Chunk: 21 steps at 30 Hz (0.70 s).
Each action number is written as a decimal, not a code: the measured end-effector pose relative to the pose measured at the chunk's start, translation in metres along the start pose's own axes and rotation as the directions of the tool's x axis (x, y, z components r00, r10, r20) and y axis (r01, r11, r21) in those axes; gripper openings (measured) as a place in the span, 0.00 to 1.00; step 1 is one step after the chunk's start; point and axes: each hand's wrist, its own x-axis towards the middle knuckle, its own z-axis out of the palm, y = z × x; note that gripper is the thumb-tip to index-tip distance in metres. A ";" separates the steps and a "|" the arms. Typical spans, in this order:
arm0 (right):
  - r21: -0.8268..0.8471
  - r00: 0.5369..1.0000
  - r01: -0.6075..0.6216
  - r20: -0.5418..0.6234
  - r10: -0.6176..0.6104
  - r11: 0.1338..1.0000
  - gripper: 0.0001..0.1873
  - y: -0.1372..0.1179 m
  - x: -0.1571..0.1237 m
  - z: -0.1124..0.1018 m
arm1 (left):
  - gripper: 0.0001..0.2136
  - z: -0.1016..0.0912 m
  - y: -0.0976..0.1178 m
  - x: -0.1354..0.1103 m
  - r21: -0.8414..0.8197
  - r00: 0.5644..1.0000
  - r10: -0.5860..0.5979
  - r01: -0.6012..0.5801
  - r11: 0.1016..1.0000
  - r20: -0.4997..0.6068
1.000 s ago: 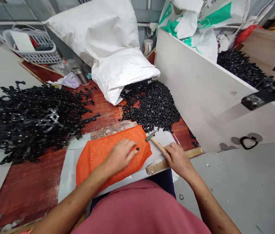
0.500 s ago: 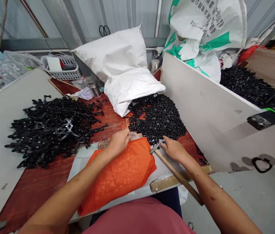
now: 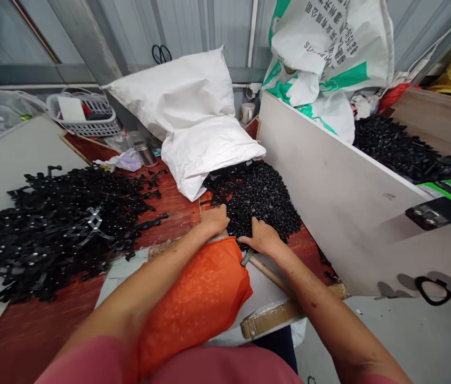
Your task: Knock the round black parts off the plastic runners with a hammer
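My left hand (image 3: 215, 218) is at the near left edge of a heap of small black plastic parts (image 3: 265, 192); its fingers are curled, and what they hold, if anything, is hidden. Over the near side of the same heap reaches my right hand (image 3: 264, 237), thumb and forefinger spread apart, touching the parts. Just below it lies a hammer (image 3: 271, 274), its wooden handle running under my right forearm. An orange cloth bundle (image 3: 199, 290) rests beneath my left forearm. The mouth of a white woven sack (image 3: 213, 152) opens onto the heap.
A tangled pile of black linked parts (image 3: 65, 224) covers the left of the red tabletop (image 3: 49, 325). Pale boards (image 3: 329, 176) wall off the right side. Behind stand a plastic basket (image 3: 89, 125), a metal-bodied jar (image 3: 145, 154) and a mug (image 3: 247, 112). Cardboard (image 3: 273, 320) edges the table front.
Both hands have moved forward to the heap, the left also rightward and the right slightly leftward. My right thumb and forefinger have spread. The camera view has shifted a little.
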 end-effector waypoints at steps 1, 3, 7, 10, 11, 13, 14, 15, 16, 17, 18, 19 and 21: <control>0.048 1.000 0.000 -0.013 0.001 0.999 0.41 -0.001 0.005 0.002 | 0.17 0.005 0.011 0.003 -0.050 1.000 0.004 -0.005 0.999 -0.014; 0.162 0.999 0.005 -0.042 0.002 0.987 0.40 0.001 0.016 0.006 | 0.16 0.016 0.032 0.009 -0.167 0.999 0.003 -0.009 0.986 -0.037; 0.430 0.996 0.001 -0.083 0.038 0.903 0.33 0.013 0.030 0.015 | 0.13 0.037 0.061 0.023 -0.465 0.997 -0.037 0.004 0.885 -0.063; 0.605 0.993 0.010 -0.096 0.061 0.796 0.35 0.020 0.035 0.019 | 0.13 0.047 0.075 0.027 -0.673 0.992 -0.092 0.013 0.740 -0.082; 0.651 0.993 0.021 -0.102 0.060 0.759 0.35 0.022 0.034 0.019 | 0.13 0.049 0.079 0.027 -0.727 0.990 -0.108 0.013 0.686 -0.085; 0.722 0.992 0.048 -0.116 0.053 0.690 0.35 0.025 0.032 0.017 | 0.13 0.052 0.085 0.026 -0.813 0.987 -0.137 0.009 0.583 -0.087; 0.749 0.991 0.060 -0.124 0.050 0.660 0.34 0.026 0.030 0.015 | 0.12 0.053 0.087 0.025 -0.846 0.985 -0.150 0.006 0.533 -0.087; 0.771 0.990 0.071 -0.132 0.049 0.633 0.34 0.027 0.028 0.014 | 0.12 0.055 0.089 0.024 -0.874 0.983 -0.162 0.003 0.486 -0.086; 0.789 0.989 0.079 -0.138 0.050 0.609 0.33 0.028 0.025 0.013 | 0.13 0.056 0.090 0.022 -0.898 0.981 -0.173 0.001 0.440 -0.084; 0.806 0.989 0.085 -0.142 0.052 0.586 0.33 0.028 0.022 0.012 | 0.13 0.057 0.090 0.020 -0.918 0.980 -0.182 -0.001 0.397 -0.080; 0.821 0.988 0.087 -0.143 0.054 0.565 0.33 0.028 0.020 0.012 | 0.13 0.058 0.090 0.018 -0.935 0.979 -0.189 -0.003 0.356 -0.075; 0.835 0.988 0.088 -0.141 0.056 0.544 0.33 0.027 0.017 0.013 | 0.13 0.059 0.089 0.016 -0.948 0.979 -0.192 -0.006 0.317 -0.070; 0.862 0.990 0.083 -0.131 0.061 0.501 0.34 0.023 0.013 0.017 | 0.14 0.061 0.086 0.012 -0.970 0.979 -0.193 -0.013 0.242 -0.061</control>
